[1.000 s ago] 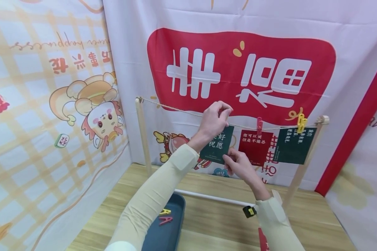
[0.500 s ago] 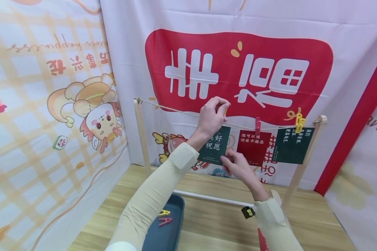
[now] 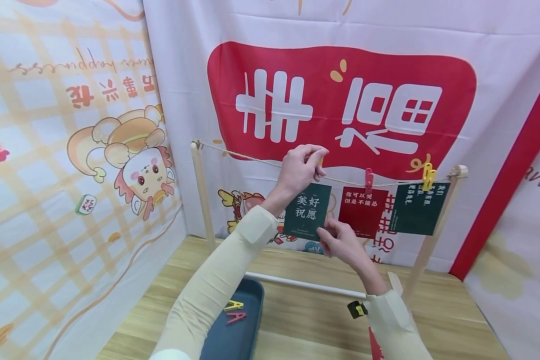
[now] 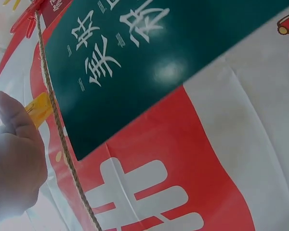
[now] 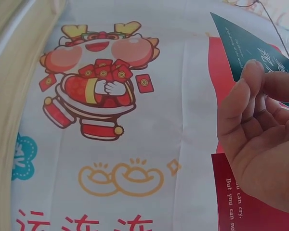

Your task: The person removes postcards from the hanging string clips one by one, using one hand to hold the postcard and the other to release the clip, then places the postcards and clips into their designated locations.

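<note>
The work area is backed by a white fabric backdrop (image 3: 342, 25) printed with a large red panel and white characters. A wood-grain tabletop (image 3: 306, 325) is spread beneath it. On this a pale wooden rack (image 3: 202, 195) is set, and a thin length of tan twine (image 3: 247, 155) is strung between its two posts. A dark blue rounded tray (image 3: 235, 345) is partly covered by the left sleeve.

The left hand (image 3: 299, 167) is raised at the twine, its thumb and fingers drawn together, and a yellow plastic clothespin (image 4: 40, 109) is pinched in them; whether the twine is gripped by it cannot be told. By the right hand (image 3: 344, 242), fingers curled, a dark green card (image 3: 307, 212) with white characters is pinched at its lower right corner, its top edge held just below the twine.

To its right, a red card (image 3: 363, 215) is hung by a pinkish-red clip (image 3: 369, 180), and near the right post a second green card (image 3: 418, 212) is hung by a bright yellow clip (image 3: 429, 177). In the tray, a small yellow peg (image 3: 235, 305) and a small pink peg (image 3: 236, 317) are seen.
</note>
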Demonstrator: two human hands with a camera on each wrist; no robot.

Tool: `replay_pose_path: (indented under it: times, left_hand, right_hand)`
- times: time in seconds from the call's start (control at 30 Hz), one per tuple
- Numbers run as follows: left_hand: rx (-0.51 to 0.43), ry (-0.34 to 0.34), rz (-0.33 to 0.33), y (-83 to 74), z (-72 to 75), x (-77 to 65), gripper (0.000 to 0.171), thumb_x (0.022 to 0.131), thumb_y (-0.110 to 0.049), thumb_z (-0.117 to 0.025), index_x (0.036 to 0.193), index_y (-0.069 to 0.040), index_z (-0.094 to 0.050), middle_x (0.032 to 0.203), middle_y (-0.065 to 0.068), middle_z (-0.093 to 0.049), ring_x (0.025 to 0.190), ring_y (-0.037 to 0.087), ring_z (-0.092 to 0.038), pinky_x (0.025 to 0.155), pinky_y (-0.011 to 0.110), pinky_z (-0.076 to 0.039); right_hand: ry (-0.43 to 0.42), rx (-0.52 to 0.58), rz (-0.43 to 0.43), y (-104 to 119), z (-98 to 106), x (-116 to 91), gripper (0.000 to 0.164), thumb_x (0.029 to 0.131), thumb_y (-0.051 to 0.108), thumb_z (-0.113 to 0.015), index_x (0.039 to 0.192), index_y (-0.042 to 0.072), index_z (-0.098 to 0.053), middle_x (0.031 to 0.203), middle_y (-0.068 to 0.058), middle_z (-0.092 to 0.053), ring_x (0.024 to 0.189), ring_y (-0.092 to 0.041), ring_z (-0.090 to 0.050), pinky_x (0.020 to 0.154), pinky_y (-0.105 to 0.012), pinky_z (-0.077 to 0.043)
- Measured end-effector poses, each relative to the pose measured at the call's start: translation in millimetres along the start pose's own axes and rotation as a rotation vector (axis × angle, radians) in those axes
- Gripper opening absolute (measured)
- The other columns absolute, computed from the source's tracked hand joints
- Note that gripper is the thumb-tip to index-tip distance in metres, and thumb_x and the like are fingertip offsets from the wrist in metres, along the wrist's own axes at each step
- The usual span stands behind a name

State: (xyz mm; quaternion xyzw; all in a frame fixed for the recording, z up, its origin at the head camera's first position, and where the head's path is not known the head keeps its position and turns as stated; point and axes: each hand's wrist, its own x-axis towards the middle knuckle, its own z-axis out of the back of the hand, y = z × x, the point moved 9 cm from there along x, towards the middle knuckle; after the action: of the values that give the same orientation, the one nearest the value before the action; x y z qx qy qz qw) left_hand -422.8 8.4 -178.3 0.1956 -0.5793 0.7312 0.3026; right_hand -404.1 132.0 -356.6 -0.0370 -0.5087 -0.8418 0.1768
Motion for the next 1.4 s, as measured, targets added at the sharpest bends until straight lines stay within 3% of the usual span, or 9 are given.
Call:
replay_pose_path:
  times: [0.27,0.83,1.1,1.4]
  left_hand:
    - [0.021,0.076,0.013,-4.7,1.7,-1.7,0.025,0.098,-0.026,-0.059,0.116,-0.010,-0.066,0.085,0.009,-0.070,0.070,0.021,-0.070,0.071,0.026,-0.059]
    - [-0.081,0.028,-0.009,-7.2,19.5,-4.5,0.029,0.096,-0.037,-0.061,0.106,-0.010,-0.065,0.078,0.010,-0.067,0.065,0.023,-0.069,0.062,0.027,-0.058]
    - [-0.071,0.079,-0.038,-3.6,28.4,-17.9,0.026,0.096,-0.035,-0.062,0.103,-0.010,-0.064,0.077,0.014,-0.067,0.060,0.026,-0.067,0.055,0.025,-0.055]
    - [-0.090,0.107,0.037,7.7,37.0,-34.8,0.024,0.093,-0.035,-0.066,0.104,-0.014,-0.066,0.079,0.010,-0.070,0.067,0.027,-0.071,0.064,0.033,-0.060]
  right_hand:
    - [-0.006,-0.013,-0.026,-5.8,2.7,-9.9,0.022,0.099,0.030,-0.058,0.096,0.009,-0.057,0.077,-0.018,-0.064,0.058,-0.023,-0.060,0.058,-0.032,-0.055]
    - [-0.015,-0.003,-0.022,-15.8,2.8,-27.6,0.030,0.098,0.036,-0.059,0.091,0.008,-0.055,0.074,-0.013,-0.064,0.058,-0.024,-0.061,0.056,-0.032,-0.055]
    - [0.005,0.009,-0.016,-25.3,0.4,-41.2,0.030,0.098,0.035,-0.059,0.090,0.006,-0.056,0.072,-0.013,-0.065,0.056,-0.022,-0.061,0.054,-0.031,-0.055]
    - [0.010,0.027,-0.035,-39.6,0.1,-56.9,0.031,0.098,0.035,-0.059,0.089,0.005,-0.055,0.072,-0.014,-0.064,0.055,-0.022,-0.061,0.053,-0.031,-0.054]
